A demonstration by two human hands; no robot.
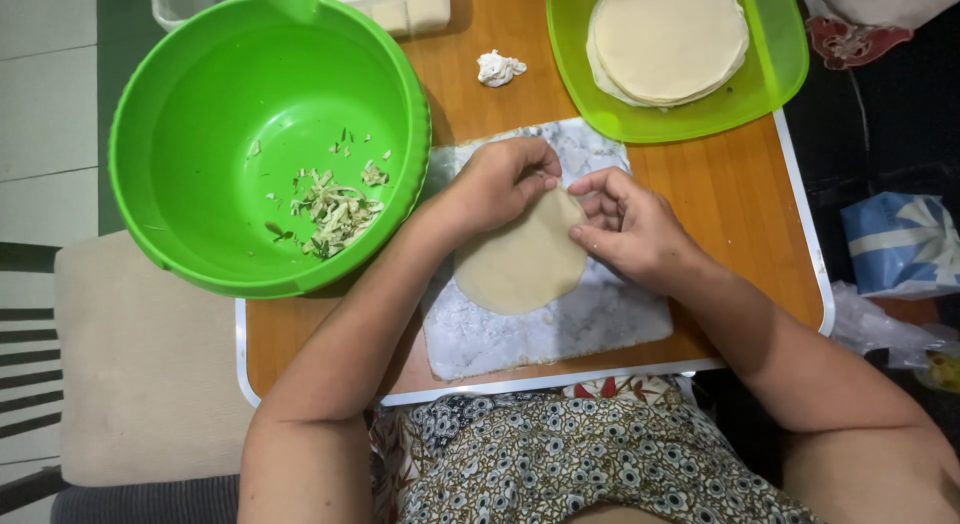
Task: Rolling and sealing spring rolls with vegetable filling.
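Note:
A round, pale dough wrapper (520, 266) lies flat on a floured white board (560, 329). My left hand (495, 184) rests on the wrapper's upper left edge, fingers curled and pinching at the rim. My right hand (630, 224) touches the upper right edge, fingertips meeting the left hand's at the top of the wrapper. A big green bowl (200, 104) to the left holds a small heap of shredded vegetable filling (335, 212).
A green tray (775, 54) at the back right carries a stack of round wrappers (668, 39). A small lump of dough (498, 68) sits on the orange table (740, 204). A white container (410, 9) stands at the back. A blue bag (900, 244) lies at right.

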